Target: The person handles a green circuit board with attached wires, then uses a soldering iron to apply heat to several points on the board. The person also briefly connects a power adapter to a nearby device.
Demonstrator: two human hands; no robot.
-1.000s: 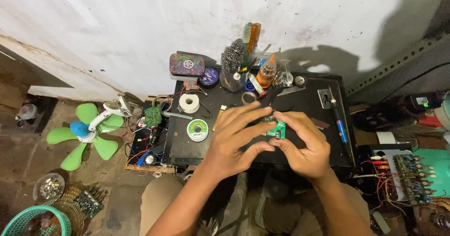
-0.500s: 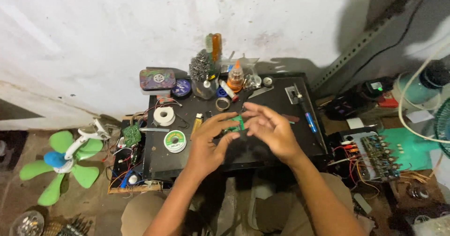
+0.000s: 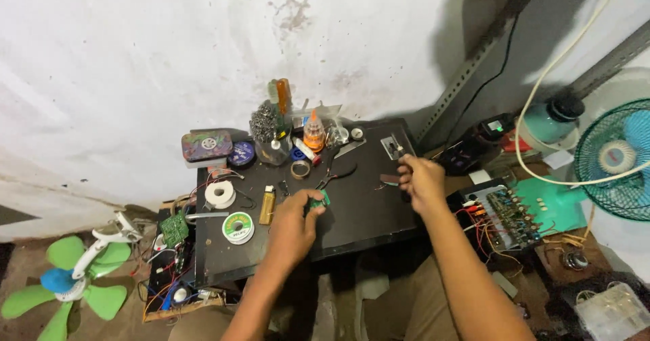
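The left hand [image 3: 292, 223] is curling shut around a small green part [image 3: 318, 201] over the middle of the black table [image 3: 359, 212], thumb and fingers pinching it so only its top edge is showing. The right hand [image 3: 420, 178] is reaching toward the table's right edge, fingers closing on a thin dark tool [image 3: 399, 153]; what kind of tool cannot be told. A small dark strip [image 3: 389, 178] is lying on the table just left of that hand. Pliers [image 3: 336, 172] are lying on the table between the 2 hands, nearer the back. Left of the left hand a yellow lighter [image 3: 267, 204] is lying on the table, then a green-labelled solder spool [image 3: 238, 227] and a white tape roll [image 3: 220, 194] nearer the table's left edge. A tape ring [image 3: 300, 170] is sitting behind the lighter. Along the table's back edge are standing an orange-capped bottle [image 3: 313, 131], a cup [image 3: 271, 141] with screwdrivers sticking up from it, a round blue tin [image 3: 242, 154] and a flat patterned tin [image 3: 206, 145]. Off the table's left side a small green board [image 3: 174, 229] is lying among wires, and a green fan [image 3: 74, 277] is lying on the floor beyond it. Off the table's right side a wired circuit board [image 3: 508, 212] is sitting beside a teal plate [image 3: 552, 202], with a caged fan [image 3: 619, 158] farther right.
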